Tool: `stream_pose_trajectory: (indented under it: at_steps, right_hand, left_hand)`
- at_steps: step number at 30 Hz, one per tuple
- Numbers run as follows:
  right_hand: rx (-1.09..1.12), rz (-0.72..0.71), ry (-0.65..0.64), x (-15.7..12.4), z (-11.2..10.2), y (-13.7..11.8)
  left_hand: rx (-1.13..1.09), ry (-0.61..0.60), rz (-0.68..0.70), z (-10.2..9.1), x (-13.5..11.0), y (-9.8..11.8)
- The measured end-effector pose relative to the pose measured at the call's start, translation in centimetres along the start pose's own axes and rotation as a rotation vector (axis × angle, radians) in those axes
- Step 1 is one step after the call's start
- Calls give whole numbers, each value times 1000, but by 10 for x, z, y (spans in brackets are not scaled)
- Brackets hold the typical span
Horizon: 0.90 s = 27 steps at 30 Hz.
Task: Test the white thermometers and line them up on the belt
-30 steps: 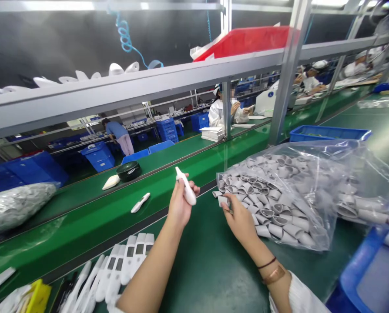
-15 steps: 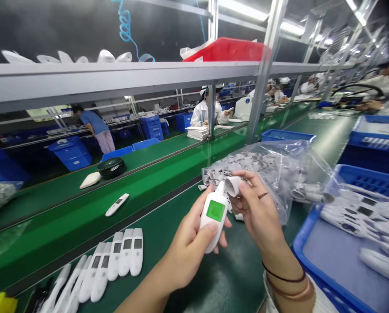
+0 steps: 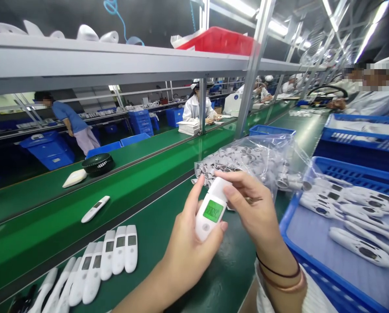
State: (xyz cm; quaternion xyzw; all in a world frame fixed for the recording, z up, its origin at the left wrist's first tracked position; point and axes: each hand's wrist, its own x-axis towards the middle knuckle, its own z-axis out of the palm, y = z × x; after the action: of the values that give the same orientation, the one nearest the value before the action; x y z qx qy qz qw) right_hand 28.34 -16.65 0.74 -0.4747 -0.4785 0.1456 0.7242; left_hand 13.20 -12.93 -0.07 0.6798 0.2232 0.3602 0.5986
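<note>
My left hand (image 3: 184, 252) grips a white thermometer (image 3: 210, 213) with a lit green screen, thumb near its button. My right hand (image 3: 253, 208) is closed over the thermometer's top end, fingers pinched around its tip; a cap there is hidden under them. Just behind the hands lies a clear plastic bag of grey-white caps (image 3: 256, 161). A row of several white thermometers (image 3: 109, 256) lies on the green table to the lower left.
A blue tray (image 3: 299, 256) holding several white thermometers sits at the right. One thermometer (image 3: 95, 208) lies on the green conveyor belt, with a black fan (image 3: 98, 164) and white pad beyond. Other workers sit across the line and at the far right.
The thermometer came down from the conveyor side to in front of me, screen now lit. My right hand left the bag with a cap and closed over the thermometer's tip. The view swung right.
</note>
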Motion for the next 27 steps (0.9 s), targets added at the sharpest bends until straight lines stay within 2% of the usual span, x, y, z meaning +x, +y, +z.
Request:
stream_pose_trajectory:
  at_steps: [5, 8, 13, 15, 17, 22, 24, 27]
  right_hand:
    - [37, -1, 44, -1, 3, -2]
    - [25, -16, -7, -4, 4, -2]
    - [29, -34, 31, -6, 3, -4]
    - [16, -28, -13, -4, 2, -5]
    - [54, 12, -44, -2, 0, -5]
    - [321, 215, 25, 5, -4, -2]
    - [290, 204, 17, 4, -3, -3]
    - [94, 76, -28, -1, -2, -8]
  left_hand:
    - [5, -30, 11, 0, 0, 0]
    - [3, -27, 8, -1, -1, 1]
    - [-5, -42, -17, -3, -3, 3]
    - [12, -53, -22, -3, -3, 4]
    - [9, -60, -29, -3, -3, 5]
    - [-50, -70, -39, -3, -4, 5]
    - [-64, -61, -35, -3, -4, 4]
    - [-38, -58, -25, -3, -5, 4]
